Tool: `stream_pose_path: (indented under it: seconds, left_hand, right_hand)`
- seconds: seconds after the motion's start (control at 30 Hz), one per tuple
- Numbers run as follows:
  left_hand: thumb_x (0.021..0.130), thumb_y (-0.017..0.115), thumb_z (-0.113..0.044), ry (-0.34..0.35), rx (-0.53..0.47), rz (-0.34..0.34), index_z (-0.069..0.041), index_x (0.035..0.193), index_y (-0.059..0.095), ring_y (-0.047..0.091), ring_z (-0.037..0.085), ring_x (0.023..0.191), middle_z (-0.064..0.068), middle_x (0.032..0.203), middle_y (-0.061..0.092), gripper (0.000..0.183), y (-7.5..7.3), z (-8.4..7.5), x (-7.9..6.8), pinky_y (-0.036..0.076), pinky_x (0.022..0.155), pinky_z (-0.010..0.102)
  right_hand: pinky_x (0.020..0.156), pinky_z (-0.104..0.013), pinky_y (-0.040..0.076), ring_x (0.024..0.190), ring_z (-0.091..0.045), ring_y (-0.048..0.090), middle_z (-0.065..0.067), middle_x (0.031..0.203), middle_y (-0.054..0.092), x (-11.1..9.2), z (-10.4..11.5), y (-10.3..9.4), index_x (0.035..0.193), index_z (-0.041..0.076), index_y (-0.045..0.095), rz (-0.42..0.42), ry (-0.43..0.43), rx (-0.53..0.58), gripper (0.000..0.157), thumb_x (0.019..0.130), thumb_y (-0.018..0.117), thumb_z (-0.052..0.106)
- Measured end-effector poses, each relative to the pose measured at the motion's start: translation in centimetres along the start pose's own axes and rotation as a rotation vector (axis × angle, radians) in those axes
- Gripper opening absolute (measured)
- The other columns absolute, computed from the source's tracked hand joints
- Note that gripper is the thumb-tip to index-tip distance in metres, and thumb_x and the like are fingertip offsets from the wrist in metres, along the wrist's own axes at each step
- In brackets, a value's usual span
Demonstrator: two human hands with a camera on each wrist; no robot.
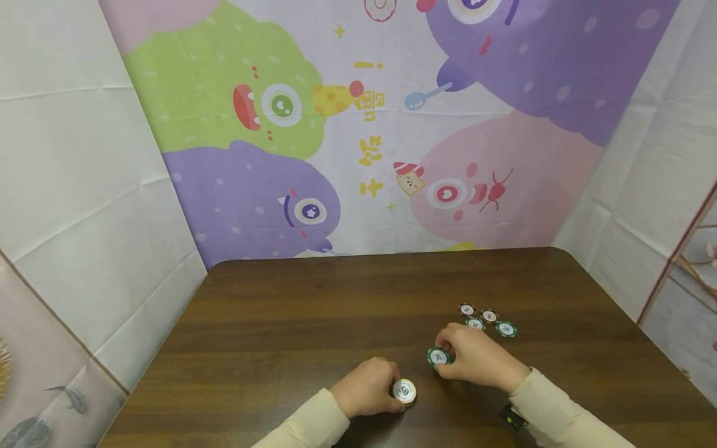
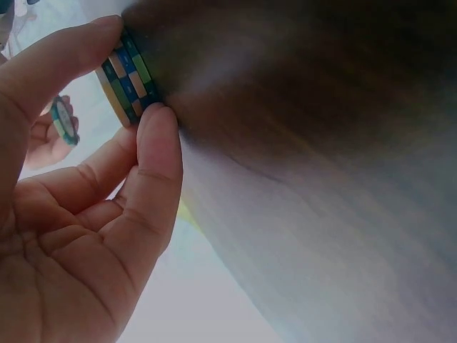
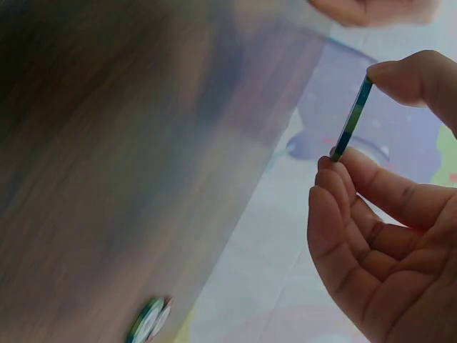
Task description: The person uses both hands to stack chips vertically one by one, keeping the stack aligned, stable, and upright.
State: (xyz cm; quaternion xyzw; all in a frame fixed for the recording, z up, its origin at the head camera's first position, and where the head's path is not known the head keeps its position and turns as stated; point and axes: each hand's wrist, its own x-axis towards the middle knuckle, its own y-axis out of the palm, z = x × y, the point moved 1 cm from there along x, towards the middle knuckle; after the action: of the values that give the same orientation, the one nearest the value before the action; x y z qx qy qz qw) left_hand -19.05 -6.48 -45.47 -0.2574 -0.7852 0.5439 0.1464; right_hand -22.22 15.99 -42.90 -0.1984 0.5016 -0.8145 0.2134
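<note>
My left hand (image 1: 366,387) grips a short stack of poker chips (image 1: 404,391) by its edge, thumb on one side and fingers on the other. The top chip is pale with a 50 on it; in the left wrist view the sides of the stack (image 2: 134,80) show yellow, green and blue bands. To the right and a little farther off, my right hand (image 1: 482,359) pinches a single green poker chip (image 1: 438,356) marked 20. The right wrist view shows that chip (image 3: 352,118) edge-on between thumb and fingertips, held off the table.
Several loose poker chips, among them a green chip (image 1: 506,329) and a dark-rimmed chip (image 1: 467,309), lie flat beyond my right hand. They are on a brown wooden table (image 1: 313,298). A cartoon-printed cloth (image 1: 370,224) hangs behind its far edge.
</note>
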Motion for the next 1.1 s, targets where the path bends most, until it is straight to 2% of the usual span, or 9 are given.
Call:
stream_pose_path:
  seconds: [0.27,0.53,0.73,0.97,1.1]
  left_hand:
    - [0.071,0.086,-0.022,-0.007,-0.039,0.018,-0.010,0.086,0.067,0.045,-0.001,0.056,-0.011,0.068,0.053,0.027,0.0,0.0,0.0,0.041,0.051,0.014]
    - [0.071,0.086,-0.023,-0.007,-0.039,0.020,-0.011,0.084,0.068,0.045,0.000,0.056,-0.011,0.068,0.054,0.026,0.1,0.0,0.0,0.041,0.051,0.015]
    - [0.071,0.087,-0.025,0.011,-0.018,0.002,-0.013,0.079,0.064,0.043,-0.001,0.055,-0.012,0.064,0.050,0.027,0.1,0.1,0.0,0.039,0.049,0.015]
    - [0.072,0.086,-0.021,0.014,-0.076,0.017,-0.010,0.085,0.066,0.045,-0.002,0.056,-0.011,0.068,0.055,0.026,0.1,0.2,-0.2,0.042,0.052,0.013]
    - [0.072,0.086,-0.021,0.014,-0.077,0.014,-0.011,0.083,0.064,0.042,-0.002,0.056,-0.012,0.067,0.052,0.027,0.0,0.2,-0.2,0.041,0.052,0.013]
  right_hand:
    - [0.064,-0.019,0.045,0.072,-0.003,0.049,0.008,0.088,0.056,0.2,2.0,0.9,0.096,0.012,0.067,0.047,-0.071,0.063,0.023,0.079,0.076,0.024]
    - [0.061,-0.017,0.043,0.070,0.000,0.045,0.007,0.086,0.055,0.6,3.4,1.9,0.097,0.010,0.068,0.109,-0.153,0.069,0.025,0.078,0.078,0.023]
    - [0.060,-0.015,0.044,0.070,0.002,0.045,0.008,0.086,0.056,0.7,4.1,2.4,0.096,0.009,0.069,0.154,-0.173,0.060,0.025,0.077,0.079,0.022]
    - [0.061,-0.015,0.043,0.070,0.003,0.044,0.009,0.084,0.056,0.9,4.5,3.0,0.093,0.011,0.070,0.159,-0.201,0.033,0.023,0.074,0.079,0.019]
    - [0.061,-0.015,0.042,0.069,0.003,0.043,0.010,0.083,0.056,1.0,4.5,3.3,0.094,0.012,0.070,0.172,-0.195,0.034,0.024,0.075,0.079,0.021]
